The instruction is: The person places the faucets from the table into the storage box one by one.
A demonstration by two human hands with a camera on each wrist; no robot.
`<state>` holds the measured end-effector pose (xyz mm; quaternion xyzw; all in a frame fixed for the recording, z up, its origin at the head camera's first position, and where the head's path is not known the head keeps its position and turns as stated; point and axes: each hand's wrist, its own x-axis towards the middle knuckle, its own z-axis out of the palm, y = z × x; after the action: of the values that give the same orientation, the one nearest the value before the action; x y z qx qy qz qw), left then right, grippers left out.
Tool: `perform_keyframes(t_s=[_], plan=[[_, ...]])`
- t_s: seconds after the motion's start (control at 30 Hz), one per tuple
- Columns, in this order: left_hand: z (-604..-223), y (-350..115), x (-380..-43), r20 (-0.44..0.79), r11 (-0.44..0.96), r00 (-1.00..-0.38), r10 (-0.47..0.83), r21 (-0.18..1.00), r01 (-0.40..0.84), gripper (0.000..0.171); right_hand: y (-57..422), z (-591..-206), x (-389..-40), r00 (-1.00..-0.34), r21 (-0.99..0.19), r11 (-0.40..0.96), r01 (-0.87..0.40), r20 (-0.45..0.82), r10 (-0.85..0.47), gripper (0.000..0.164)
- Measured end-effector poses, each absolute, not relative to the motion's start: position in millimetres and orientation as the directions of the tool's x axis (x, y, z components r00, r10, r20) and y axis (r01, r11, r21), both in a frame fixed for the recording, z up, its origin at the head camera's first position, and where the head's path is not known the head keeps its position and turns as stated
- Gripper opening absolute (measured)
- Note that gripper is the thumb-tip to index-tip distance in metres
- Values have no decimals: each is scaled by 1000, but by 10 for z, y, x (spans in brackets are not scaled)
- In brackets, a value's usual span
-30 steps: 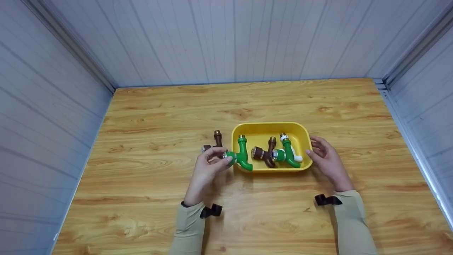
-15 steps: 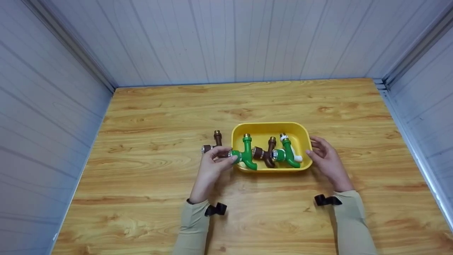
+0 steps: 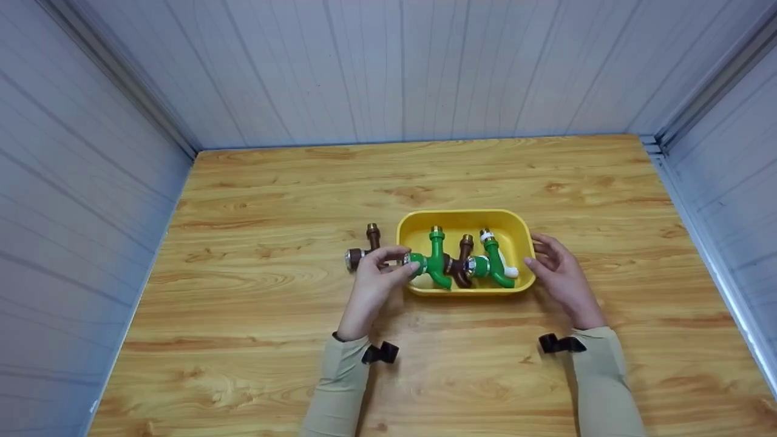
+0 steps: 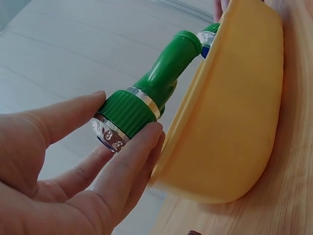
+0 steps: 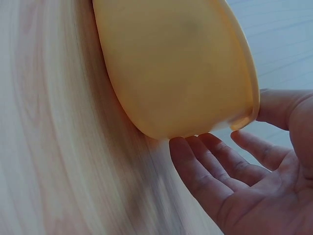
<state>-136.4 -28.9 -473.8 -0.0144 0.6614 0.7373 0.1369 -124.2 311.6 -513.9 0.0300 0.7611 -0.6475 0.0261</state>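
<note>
My left hand (image 3: 379, 285) pinches a green faucet (image 3: 436, 255) by its ribbed knob, thumb on one side and fingers on the other. In the left wrist view the faucet (image 4: 159, 73) is tilted above the rim of the yellow plastic tub (image 4: 234, 112). My right hand (image 3: 564, 276) holds the tub's right end, its thumb at the rim and its fingertips against the outer wall (image 5: 171, 63). Inside the tub (image 3: 437, 215) lie a brown faucet (image 3: 464, 267), another green faucet (image 3: 495, 264) and a white faucet (image 3: 511, 272) partly hidden beneath the green one.
Just left of the tub, a second brown faucet (image 3: 374, 237) lies on the wooden table (image 3: 273, 243), partly covered by my left hand. Pale panel walls (image 3: 364, 73) stand behind the table and at both sides.
My left hand has moved right with the green faucet, bringing it farther over the tub and in front of the brown faucet's knob. The right hand and tub have stayed put.
</note>
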Motion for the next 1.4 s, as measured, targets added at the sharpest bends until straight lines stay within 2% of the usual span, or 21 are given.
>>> perform_keyframes(t_s=[0.23, 0.6, 0.83, 1.03, 1.4], plan=[[-4497, -240, -1292, -180, -70, -965, 189, 978, -196, 35, 3114, -5135, -1239, -997, -984, 164, 72, -71, 14, 55], [-4480, -161, -1296, -136, -28, -970, 201, 989, -145, 35, 3124, -5133, -1241, -998, -981, 180, 67, -65, 13, 56], [-4777, -88, -1400, -89, 20, -979, 182, 996, -87, 36, 3132, -5143, -1242, -998, -983, 170, 64, -65, -1, 56], [-4798, -30, -1408, -62, 87, -983, 172, 995, -47, 35, 3131, -5157, -1247, -997, -980, 184, 75, -75, 8, 56], [-4856, 58, -1428, -93, 108, -978, 189, 991, -73, 35, 3129, -5131, -1239, -997, -976, 202, 82, -81, 12, 55]])
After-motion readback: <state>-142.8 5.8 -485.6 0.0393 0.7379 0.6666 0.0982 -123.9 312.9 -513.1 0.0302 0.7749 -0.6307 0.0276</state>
